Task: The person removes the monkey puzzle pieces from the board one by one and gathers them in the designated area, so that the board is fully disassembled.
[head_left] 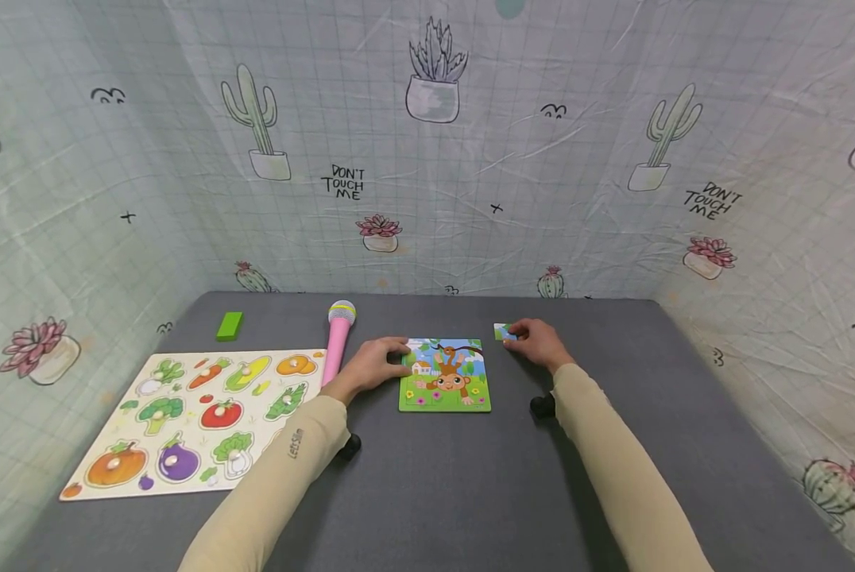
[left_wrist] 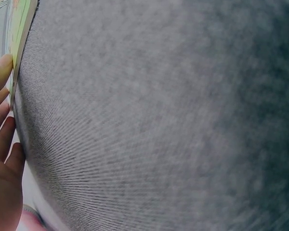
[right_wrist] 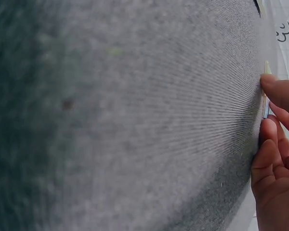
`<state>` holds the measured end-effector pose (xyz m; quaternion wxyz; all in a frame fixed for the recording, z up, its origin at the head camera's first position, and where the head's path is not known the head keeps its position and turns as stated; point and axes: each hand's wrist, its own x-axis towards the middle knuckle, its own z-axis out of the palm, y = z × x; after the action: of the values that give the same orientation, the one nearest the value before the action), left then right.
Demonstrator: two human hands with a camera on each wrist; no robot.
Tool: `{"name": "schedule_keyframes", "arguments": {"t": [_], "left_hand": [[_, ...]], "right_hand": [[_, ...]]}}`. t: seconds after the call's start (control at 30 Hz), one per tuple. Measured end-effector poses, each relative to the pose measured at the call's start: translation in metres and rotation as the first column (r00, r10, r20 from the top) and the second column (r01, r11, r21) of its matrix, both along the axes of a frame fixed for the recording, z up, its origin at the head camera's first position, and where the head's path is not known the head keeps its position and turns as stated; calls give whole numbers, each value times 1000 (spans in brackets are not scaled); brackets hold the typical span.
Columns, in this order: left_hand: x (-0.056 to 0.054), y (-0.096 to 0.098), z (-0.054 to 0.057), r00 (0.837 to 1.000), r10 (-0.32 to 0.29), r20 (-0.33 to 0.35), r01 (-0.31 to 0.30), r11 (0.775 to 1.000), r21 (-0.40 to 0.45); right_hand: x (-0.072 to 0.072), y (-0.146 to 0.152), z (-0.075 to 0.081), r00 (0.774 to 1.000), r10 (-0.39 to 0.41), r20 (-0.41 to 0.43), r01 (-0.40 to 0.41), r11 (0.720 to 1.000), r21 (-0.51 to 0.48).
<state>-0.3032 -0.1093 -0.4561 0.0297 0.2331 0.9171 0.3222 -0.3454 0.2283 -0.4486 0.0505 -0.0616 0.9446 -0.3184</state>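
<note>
A square picture puzzle (head_left: 445, 389) with a hanging monkey lies on the grey table in the head view. My left hand (head_left: 379, 361) rests against its left side, fingertips at the upper left edge and thumb lower down. That hand (left_wrist: 5, 168) appears in the left wrist view beside the puzzle's edge (left_wrist: 20, 43), its fingers fairly straight. To the right of the puzzle, my right hand (head_left: 539, 343) pinches a small puzzle piece (head_left: 500, 331) coloured white, blue and green. The right wrist view has the thumb on one side of this piece and curled fingers (right_wrist: 267, 154) near it.
Left of the puzzle lies a pink toy microphone (head_left: 337, 338), its lower part hidden by the left arm. A white vegetable peg board (head_left: 199, 381) covers the table's left side, partly behind the left sleeve. Behind it sits a green block (head_left: 230, 326). A patterned curtain (head_left: 435, 199) encloses the table.
</note>
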Motion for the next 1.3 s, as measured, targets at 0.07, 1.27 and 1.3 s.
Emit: {"name": "schedule_keyframes", "arguments": {"t": [0.07, 1.27, 1.3], "left_hand": [[-1, 0, 0, 1000, -1, -2, 1, 1000, -3], [-5, 6, 3, 1000, 9, 22, -9, 1000, 26], [-5, 6, 3, 1000, 10, 26, -10, 1000, 26]], "right_hand": [[0, -1, 0, 1000, -5, -9, 5, 1000, 2], [14, -97, 9, 954, 279, 107, -259, 951, -168], [14, -98, 10, 953, 285, 106, -266, 950, -165]]}}
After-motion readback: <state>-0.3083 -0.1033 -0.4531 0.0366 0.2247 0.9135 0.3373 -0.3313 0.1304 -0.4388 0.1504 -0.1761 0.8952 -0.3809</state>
